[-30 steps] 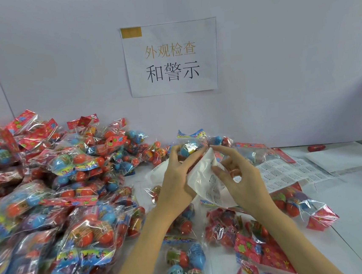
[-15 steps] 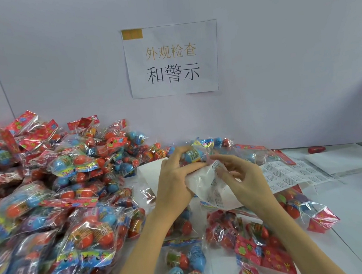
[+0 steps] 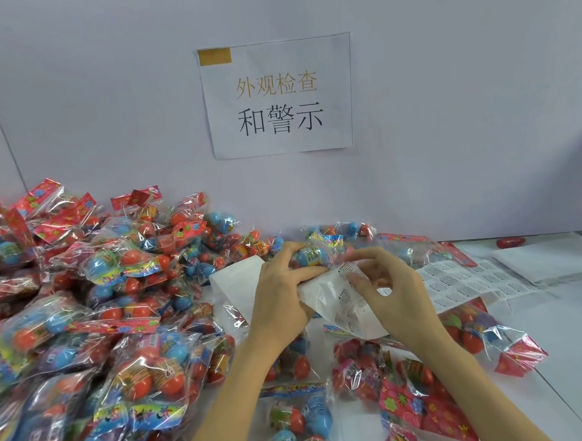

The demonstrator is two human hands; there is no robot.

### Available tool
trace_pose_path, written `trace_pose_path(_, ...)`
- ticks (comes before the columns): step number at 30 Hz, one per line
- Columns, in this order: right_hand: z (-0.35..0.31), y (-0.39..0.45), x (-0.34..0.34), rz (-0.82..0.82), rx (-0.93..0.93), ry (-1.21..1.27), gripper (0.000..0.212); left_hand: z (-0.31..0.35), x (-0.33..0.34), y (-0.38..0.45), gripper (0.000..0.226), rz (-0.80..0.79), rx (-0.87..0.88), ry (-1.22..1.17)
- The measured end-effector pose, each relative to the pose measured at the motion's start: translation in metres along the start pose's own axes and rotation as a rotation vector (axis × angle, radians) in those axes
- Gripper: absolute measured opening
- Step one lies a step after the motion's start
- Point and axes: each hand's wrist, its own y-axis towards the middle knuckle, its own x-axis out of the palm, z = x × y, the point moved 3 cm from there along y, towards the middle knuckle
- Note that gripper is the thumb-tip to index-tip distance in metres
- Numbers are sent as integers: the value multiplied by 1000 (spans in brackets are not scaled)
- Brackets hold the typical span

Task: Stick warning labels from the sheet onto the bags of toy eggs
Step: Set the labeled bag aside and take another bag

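The white label sheet (image 3: 329, 298) is bent over between my hands, and its printed end (image 3: 466, 281) trails right across the table. My left hand (image 3: 282, 292) grips the sheet's folded left part with curled fingers and thumb. At the fold, my right hand (image 3: 392, 292) pinches one warning label (image 3: 346, 272) between thumb and fingertips. Just behind my fingers lies a clear bag of toy eggs (image 3: 315, 251) with a blue egg showing. Whether the label is free of the sheet cannot be told.
A big heap of egg bags (image 3: 95, 310) fills the left side. More bags lie under my forearms (image 3: 295, 426) and to the right (image 3: 500, 342). A loose red egg (image 3: 510, 242) and white sheets (image 3: 552, 255) lie at the back right. A paper sign (image 3: 279, 97) hangs on the wall.
My left fingers went from straight to curled round the sheet. My right fingers closed onto a label at the fold. Both hands sank slightly.
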Motion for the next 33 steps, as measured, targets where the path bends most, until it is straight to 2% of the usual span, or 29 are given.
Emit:
trace_pose_path(4, -2, 2, -1, 40, 20, 24, 25, -1, 0, 1, 38, -18, -35, -2)
trace_pose_path(7, -5, 4, -10, 147, 43, 191, 19, -1, 2, 1, 33, -49, -59, 12)
trace_pose_path(9, -6, 6, -18, 223, 72, 299, 18, -3, 4, 2, 43, -96, -119, -43)
trace_pose_path(11, -3, 8, -24, 226, 153, 429, 11, -6, 2, 3, 68, -243, -262, -237)
trace_pose_path(13, 0, 9, -20, 134, 281, 727, 15, -5, -5, 2, 83, -405, -383, -497)
trace_pose_path(16, 0, 8, -9, -44, 392, 1011, 23, -5, -16, 1, 89, -418, -467, -999)
trace_pose_path(18, 1, 5, -3, -136, 409, 940, 28, -10, -22, 2, 82, -408, -498, -1312)
trace_pose_path(20, 2, 1, -1, -151, 402, 635, 26, -13, -27, 5, 79, -418, -490, -1455)
trace_pose_path(22, 3, -1, 0, -119, 413, 464, 19, -16, -26, 10, 63, -299, -497, -1399)
trace_pose_path(24, 2, -2, 0, -88, 438, 477, 16, -21, -22, 13, 37, -46, -516, -1172)
trace_pose_path(26, 1, 0, -2, -63, 437, 531, 17, -24, -20, 11, 28, 129, -519, -985)
trace_pose_path(29, 2, 2, -3, -48, 450, 682, 22, -25, -20, 9, 31, 191, -497, -893)
trace_pose_path(33, 2, 3, -2, -42, 522, 945, 25, -12, -19, 11, 43, 99, -427, -893)
